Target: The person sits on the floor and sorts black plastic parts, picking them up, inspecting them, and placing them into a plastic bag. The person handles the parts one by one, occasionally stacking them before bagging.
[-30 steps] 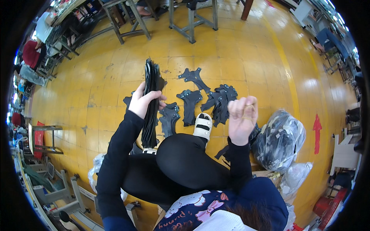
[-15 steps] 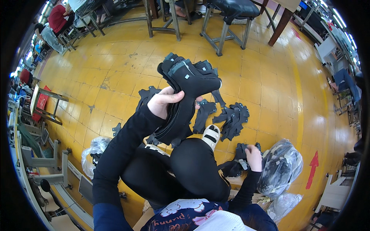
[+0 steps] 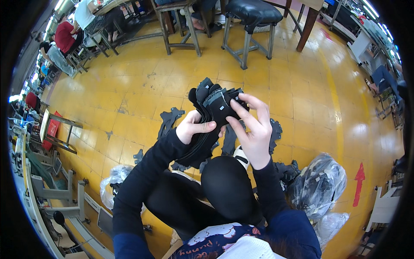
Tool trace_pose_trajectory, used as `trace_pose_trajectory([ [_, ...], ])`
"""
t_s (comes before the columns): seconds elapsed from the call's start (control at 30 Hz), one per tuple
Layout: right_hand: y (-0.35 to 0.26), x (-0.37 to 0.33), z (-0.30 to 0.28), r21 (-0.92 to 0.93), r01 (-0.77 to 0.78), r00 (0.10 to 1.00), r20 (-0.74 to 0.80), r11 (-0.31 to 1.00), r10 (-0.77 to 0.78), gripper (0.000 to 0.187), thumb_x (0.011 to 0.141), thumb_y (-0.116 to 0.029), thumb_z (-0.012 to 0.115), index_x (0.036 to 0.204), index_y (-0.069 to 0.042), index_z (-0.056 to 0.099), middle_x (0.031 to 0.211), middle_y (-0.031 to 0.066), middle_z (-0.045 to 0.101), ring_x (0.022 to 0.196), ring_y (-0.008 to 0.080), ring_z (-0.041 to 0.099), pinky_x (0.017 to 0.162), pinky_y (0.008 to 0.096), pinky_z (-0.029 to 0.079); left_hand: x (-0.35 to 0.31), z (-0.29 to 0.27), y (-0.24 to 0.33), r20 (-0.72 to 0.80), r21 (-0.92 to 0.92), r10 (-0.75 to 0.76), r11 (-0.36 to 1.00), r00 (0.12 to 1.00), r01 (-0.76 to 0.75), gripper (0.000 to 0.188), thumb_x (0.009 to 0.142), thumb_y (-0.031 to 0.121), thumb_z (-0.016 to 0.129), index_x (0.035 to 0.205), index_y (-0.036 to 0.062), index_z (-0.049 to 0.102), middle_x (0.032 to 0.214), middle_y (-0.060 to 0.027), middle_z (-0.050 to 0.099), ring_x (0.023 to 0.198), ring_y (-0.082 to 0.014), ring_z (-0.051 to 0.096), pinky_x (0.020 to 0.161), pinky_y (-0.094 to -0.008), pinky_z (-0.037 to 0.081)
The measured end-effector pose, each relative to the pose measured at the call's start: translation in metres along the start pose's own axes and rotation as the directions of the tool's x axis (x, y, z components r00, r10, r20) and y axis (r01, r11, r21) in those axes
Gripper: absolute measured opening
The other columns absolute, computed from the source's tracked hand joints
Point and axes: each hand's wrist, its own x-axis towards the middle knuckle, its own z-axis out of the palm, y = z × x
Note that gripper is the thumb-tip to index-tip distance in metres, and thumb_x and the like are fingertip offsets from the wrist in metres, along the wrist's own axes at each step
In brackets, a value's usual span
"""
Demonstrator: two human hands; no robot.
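Note:
A thick stack of black fabric cut pieces (image 3: 214, 113), with grey-edged tabs and a small white label on the top one, is held up above my knees. My left hand (image 3: 192, 127) is closed round its left side, thumb on top and fingers underneath. At the stack's right end, the thumb and fingers of my right hand (image 3: 255, 131) pinch at the top layers; exactly how many layers they grip is hidden. More black pieces (image 3: 171, 120) lie on the floor beyond my knees, partly covered by my hands and the stack. Beside my right forearm sits another dark pile (image 3: 288, 171).
A clear plastic bag of dark pieces (image 3: 320, 185) stands at my right, with a smaller clear bag (image 3: 331, 225) nearer. Another plastic bag (image 3: 115, 179) is at my left. Ahead stand a black padded stool (image 3: 252, 19) and wooden stools. Other people sit at far left.
My right hand has left the dark pile at the right and come up to the stack's right end. The stack has dropped slightly lower in view, still in my left hand.

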Motion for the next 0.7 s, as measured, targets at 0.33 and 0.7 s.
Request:
trace_pose_trajectory([
  [0.33, -0.005, -0.008, 0.018, 0.023, 0.025, 0.988, -0.154, 0.999, -0.022, 0.024, 0.061, 0.003, 0.077, 0.082, -0.004, 0.068, 0.084, 0.0045, 0.057, 0.079, 0.0208, 0.055, 0.067, 0.0294, 0.045, -0.001, -0.010, -0.009, -0.006, -0.086, -0.032, 0.996, 0.999, 0.031, 0.041, 0.088, 0.027, 0.061, 0.114, -0.0024, 0.051, 0.094, -0.0111, 0.061, 0.084, -0.0189, 0.061, 0.078, -0.0306, 0.049],
  [0.7, 0.003, -0.019, 0.025, 0.079, 0.334, 0.936, -0.144, 0.939, -0.321, 0.027, 0.058, -0.001, 0.072, 0.083, -0.010, 0.067, 0.090, 0.0015, 0.064, 0.081, 0.0199, 0.059, 0.078, 0.0327, 0.045, -0.001, -0.012, -0.003, -0.094, -0.234, 0.056, 0.969, 0.994, -0.077, 0.066, 0.088, 0.049, 0.051, 0.131, -0.0011, 0.041, 0.124, -0.0192, 0.053, 0.112, -0.0290, 0.055, 0.097, -0.0398, 0.043],
])
